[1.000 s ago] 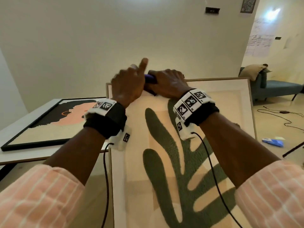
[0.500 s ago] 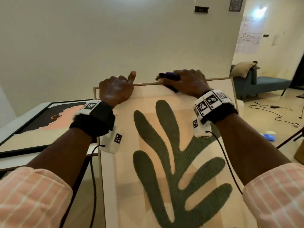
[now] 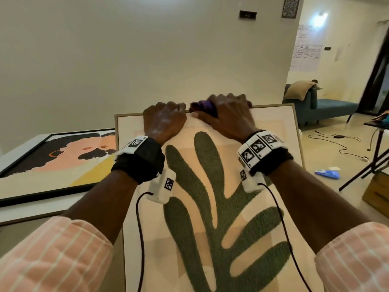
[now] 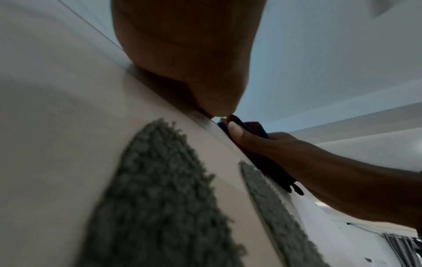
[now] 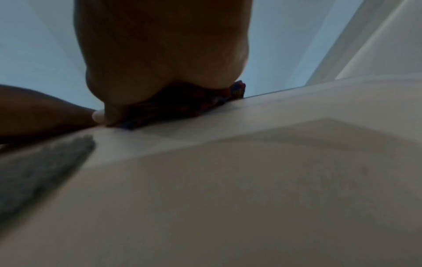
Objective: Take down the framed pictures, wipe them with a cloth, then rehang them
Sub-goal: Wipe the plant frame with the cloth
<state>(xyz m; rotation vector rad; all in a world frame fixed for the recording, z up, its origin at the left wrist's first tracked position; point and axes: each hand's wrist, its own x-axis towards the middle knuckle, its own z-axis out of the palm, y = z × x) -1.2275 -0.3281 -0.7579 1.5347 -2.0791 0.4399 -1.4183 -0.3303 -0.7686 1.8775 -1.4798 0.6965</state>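
A large wood-framed picture (image 3: 273, 157) with a green leaf shape on cream stands upright in front of me. My left hand (image 3: 166, 116) grips its top edge, fingers curled over it. My right hand (image 3: 229, 114) sits just to the right on the same edge, with a dark purple cloth (image 3: 205, 106) bunched under its fingers against the frame. The left wrist view shows the cloth (image 4: 253, 130) between the right thumb and the frame. In the right wrist view the cloth (image 5: 182, 106) is pressed on the frame's top. A second, black-framed picture (image 3: 54, 163) lies flat on the white table at left.
The white table (image 3: 27, 211) holds the black-framed picture at left. A plain wall stands behind the frame. To the right are a teal sofa (image 3: 328, 108), cables (image 3: 336, 142) and a blue packet (image 3: 327, 173) on the floor, and a dark stand (image 3: 376, 157).
My left hand slid along the top edge toward the right hand, and its raised index finger curled down over the frame. The right hand stayed on the top edge with the cloth.
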